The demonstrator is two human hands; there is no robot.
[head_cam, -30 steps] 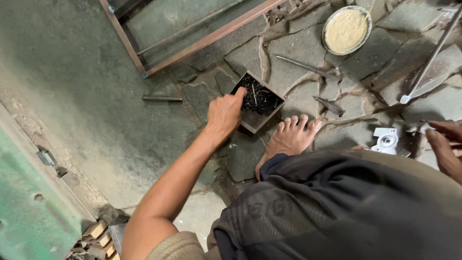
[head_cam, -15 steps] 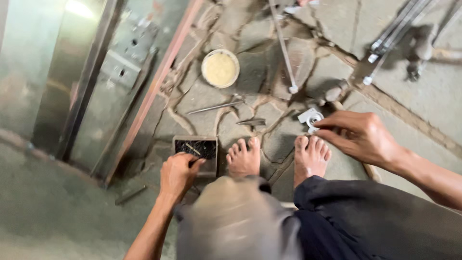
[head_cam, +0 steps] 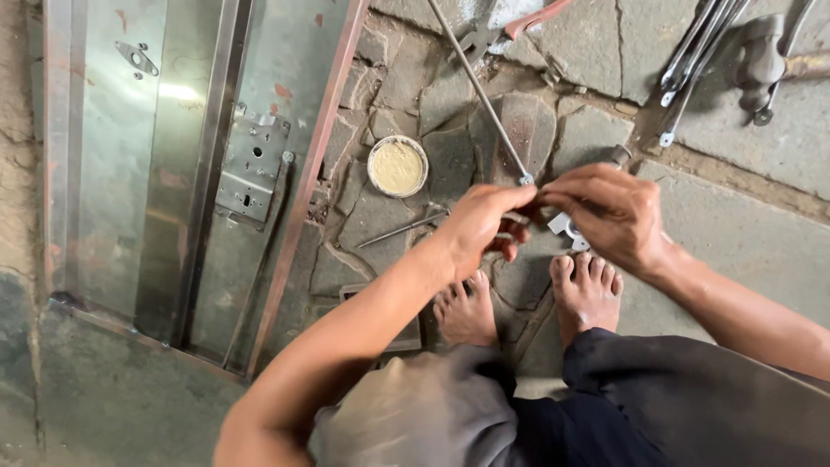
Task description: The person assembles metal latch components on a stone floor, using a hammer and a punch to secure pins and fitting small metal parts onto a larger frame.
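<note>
My two hands meet just above my bare feet [head_cam: 588,290]. My right hand [head_cam: 609,212] grips a small white metal bracket [head_cam: 563,227] from above. My left hand [head_cam: 484,223] is pinched against the bracket's left side, with a small pale metal piece between its fingertips, too small to identify. The end of a long thin metal rod [head_cam: 480,95] lies on the stone just behind my fingers. A shallow dark box [head_cam: 356,294] sits by my left foot, mostly hidden under my left forearm.
A round tin of yellowish paste [head_cam: 397,166] and a thin nail-like pin [head_cam: 402,229] lie on the cracked stone floor. A metal door panel with a lock plate [head_cam: 251,164] lies at left. Red-handled pliers [head_cam: 514,24], several rods [head_cam: 692,60] and a hammer [head_cam: 765,52] lie at the top.
My left hand left the dark box and came up to join my right hand at the bracket. My view swung so the door panel now lies at left.
</note>
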